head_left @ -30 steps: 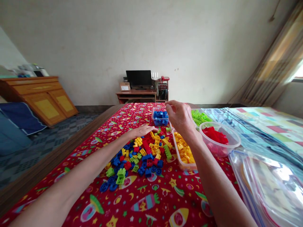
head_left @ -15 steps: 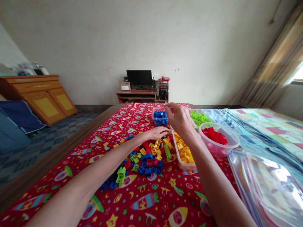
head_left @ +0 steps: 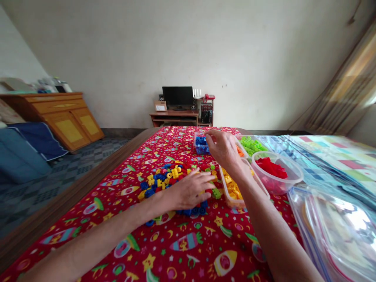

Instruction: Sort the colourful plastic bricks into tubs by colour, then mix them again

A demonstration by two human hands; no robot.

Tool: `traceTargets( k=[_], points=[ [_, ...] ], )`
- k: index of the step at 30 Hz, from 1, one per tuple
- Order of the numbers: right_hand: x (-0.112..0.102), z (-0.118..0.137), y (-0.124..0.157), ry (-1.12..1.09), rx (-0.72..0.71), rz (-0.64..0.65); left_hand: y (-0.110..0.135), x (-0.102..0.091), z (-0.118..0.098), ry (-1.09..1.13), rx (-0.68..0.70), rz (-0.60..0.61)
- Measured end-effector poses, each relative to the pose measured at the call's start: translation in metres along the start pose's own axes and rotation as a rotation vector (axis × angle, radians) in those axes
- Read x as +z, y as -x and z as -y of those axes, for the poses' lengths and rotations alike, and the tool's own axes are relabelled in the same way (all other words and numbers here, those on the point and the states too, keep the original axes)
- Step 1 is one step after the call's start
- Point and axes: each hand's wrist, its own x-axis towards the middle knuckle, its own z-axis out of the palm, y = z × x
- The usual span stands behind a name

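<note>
A mixed pile of toy building bricks (head_left: 160,180), in blue, yellow, red and green, lies on the red patterned cloth (head_left: 188,262). My left hand (head_left: 190,190) is spread over the pile's right side, palm down, fingers stretched out. My right hand (head_left: 225,147) hovers beside the clear box of blue bricks (head_left: 201,145). Its thumb and fingers are bent together at the tips; whatever they hold is hidden. Under my right forearm is a box of yellow bricks (head_left: 232,188). Orange bricks (head_left: 240,152) show partly beyond it.
To the right stand a box of green bricks (head_left: 251,145) and a round tub of red bricks (head_left: 272,168). Clear lids (head_left: 337,223) are stacked near the right edge. A desk with a monitor (head_left: 178,97) stands by the wall, and a wooden cabinet (head_left: 69,121) at left.
My left hand has come back toward me from the pile's far right edge and now covers its near right side. My right hand stays near the blue box. The view has turned slightly left.
</note>
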Motion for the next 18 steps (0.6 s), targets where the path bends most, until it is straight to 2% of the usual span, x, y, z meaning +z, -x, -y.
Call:
traceTargets(
  k=[2, 5, 8, 11, 15, 18],
  points=[
    [0.002, 0.001, 0.002, 0.015, -0.01, 0.017, 0.008, 0.004, -0.019, -0.019, 0.049, 0.069],
    [0.005, 0.002, 0.004, 0.053, -0.032, 0.068, 0.022, 0.01, -0.024, -0.083, -0.011, 0.065],
    [0.012, 0.003, 0.006, 0.108, -0.046, 0.149, 0.035, 0.01, -0.011, -0.099, -0.111, 0.042],
    [0.019, 0.004, 0.009, 0.187, -0.053, 0.297, 0.045, 0.002, 0.004, -0.003, -0.175, 0.009],
    [0.025, 0.009, 0.019, 0.275, -0.089, 0.566, 0.044, -0.019, 0.024, 0.226, -0.302, -0.072],
    [0.03, 0.015, 0.03, 0.334, -0.163, 0.684, 0.04, -0.036, 0.046, 0.263, -0.459, -0.141]
  ],
)
